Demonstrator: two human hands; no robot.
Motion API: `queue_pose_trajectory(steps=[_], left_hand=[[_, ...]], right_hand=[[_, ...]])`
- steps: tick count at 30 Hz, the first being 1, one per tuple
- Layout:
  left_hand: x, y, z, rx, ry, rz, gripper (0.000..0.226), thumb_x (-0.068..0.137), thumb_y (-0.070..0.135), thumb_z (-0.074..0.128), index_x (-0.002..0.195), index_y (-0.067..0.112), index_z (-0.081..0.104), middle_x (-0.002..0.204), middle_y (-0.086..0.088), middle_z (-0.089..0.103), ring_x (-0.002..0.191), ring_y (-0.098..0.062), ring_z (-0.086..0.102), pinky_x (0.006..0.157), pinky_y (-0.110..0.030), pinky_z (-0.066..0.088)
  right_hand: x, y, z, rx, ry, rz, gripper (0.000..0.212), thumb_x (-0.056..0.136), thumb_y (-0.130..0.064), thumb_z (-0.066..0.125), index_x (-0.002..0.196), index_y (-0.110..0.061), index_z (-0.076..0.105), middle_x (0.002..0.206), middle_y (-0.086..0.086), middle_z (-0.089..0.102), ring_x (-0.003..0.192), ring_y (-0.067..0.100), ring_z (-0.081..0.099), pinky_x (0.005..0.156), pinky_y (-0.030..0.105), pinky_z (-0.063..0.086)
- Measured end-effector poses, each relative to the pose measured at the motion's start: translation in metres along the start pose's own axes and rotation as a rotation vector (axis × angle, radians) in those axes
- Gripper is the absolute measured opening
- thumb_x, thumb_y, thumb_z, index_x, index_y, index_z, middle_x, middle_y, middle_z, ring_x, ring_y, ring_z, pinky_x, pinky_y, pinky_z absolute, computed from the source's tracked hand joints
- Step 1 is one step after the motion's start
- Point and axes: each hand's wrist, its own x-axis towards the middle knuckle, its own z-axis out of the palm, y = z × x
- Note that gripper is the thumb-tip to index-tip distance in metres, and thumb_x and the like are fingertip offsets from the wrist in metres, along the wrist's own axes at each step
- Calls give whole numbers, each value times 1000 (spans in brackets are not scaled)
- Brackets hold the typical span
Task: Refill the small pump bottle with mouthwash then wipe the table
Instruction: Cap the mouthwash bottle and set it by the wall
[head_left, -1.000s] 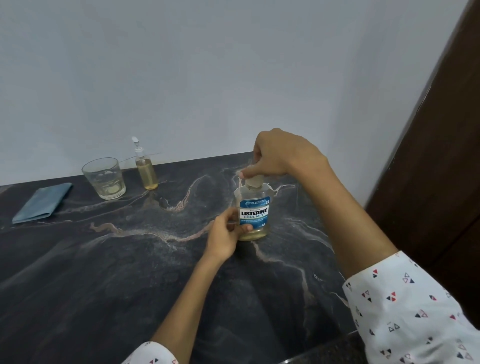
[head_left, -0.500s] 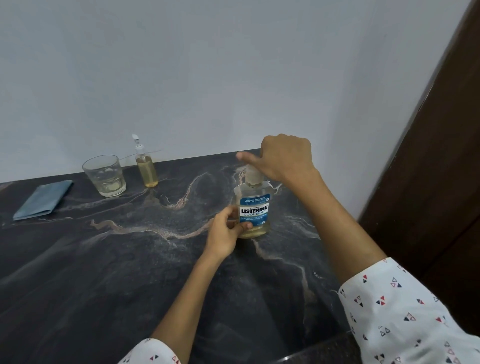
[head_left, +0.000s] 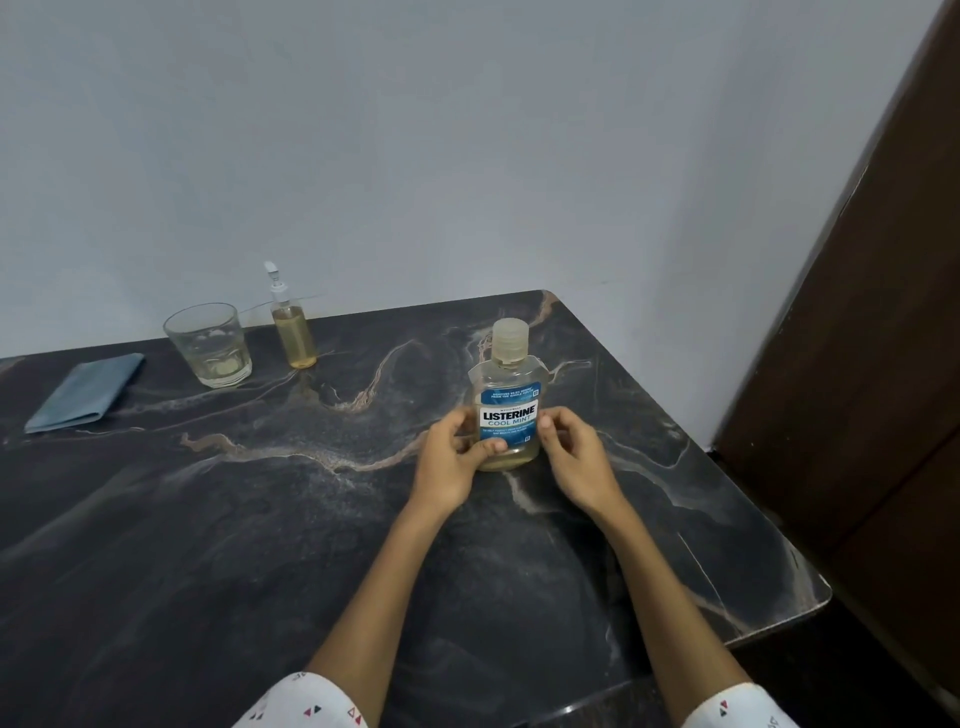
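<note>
A Listerine mouthwash bottle (head_left: 508, 410) stood upright on the dark marbled bench (head_left: 260, 519), toward the right edge and about midway between the far and near edges, its pale cap (head_left: 510, 340) in place and a shallow layer of yellowish liquid at its base. The left hand (head_left: 453, 457) gripped the lower left side of the bottle, thumb lying across the bottom of the blue label and fingers curled round the body. The right hand (head_left: 574, 454) met the lower right side, its thumb tip pressed against the label edge and the other fingers loosely curled behind; whether these fingers also touched the bottle could not be told. The small pump bottle (head_left: 292, 327), filled with amber liquid and fitted with a white pump head, stood upright near the far edge, well apart from the hands. Just beside it to the left stood a clear drinking glass (head_left: 209, 345). A folded blue cloth (head_left: 85, 392) lay flat toward the far-left corner.
</note>
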Motion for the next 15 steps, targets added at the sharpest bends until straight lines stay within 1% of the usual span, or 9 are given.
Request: queue_pose_trajectory(steps=[2,4,8,11,13,15], left_hand=[[-1,-1,0,-5,6,-1,41,80,1,69,119,4,56,109,-3,64,92,-5,61,75,-10,50],[-1,-1,0,-3,5,-2,42,81,0,68,121,3,56,112,-4,64,94,-8,61,76,-10,50],[-2,-1,1,13,5,2,43,82,0,66,123,3,54,115,-4,62,100,-10,59,77,-7,47],[-5,-2,1,38,4,2,44,84,-2,63,126,3,52,120,-6,60,108,-13,57,80,-6,46],[-7,-3,0,60,-22,-2,45,86,-4,60,129,4,49,125,-8,59,115,-16,57,85,-9,47],[-11,-3,-1,70,-38,-19,50,88,-5,58,135,5,44,133,-8,55,123,-17,52,96,-19,45]], right_hand=[[0,3,1,-4,5,-11,13,99,-16,47,100,-13,60,97,-3,66,91,9,63,77,18,50],[-1,6,0,-30,7,-16,11,97,-10,51,102,-16,59,98,-6,64,93,6,61,79,17,50],[-5,7,1,-65,46,-12,18,94,-3,54,101,-19,59,98,-8,64,94,5,61,79,16,49],[-8,5,0,-79,54,-19,21,93,-2,54,102,-20,59,99,-9,64,94,3,60,79,14,49],[-10,3,0,-86,54,-21,22,93,-1,54,105,-18,60,100,-9,64,94,-1,59,78,10,48],[-11,2,-1,-99,55,-20,24,93,1,53,110,-13,62,101,-12,63,93,-6,58,77,5,46]])
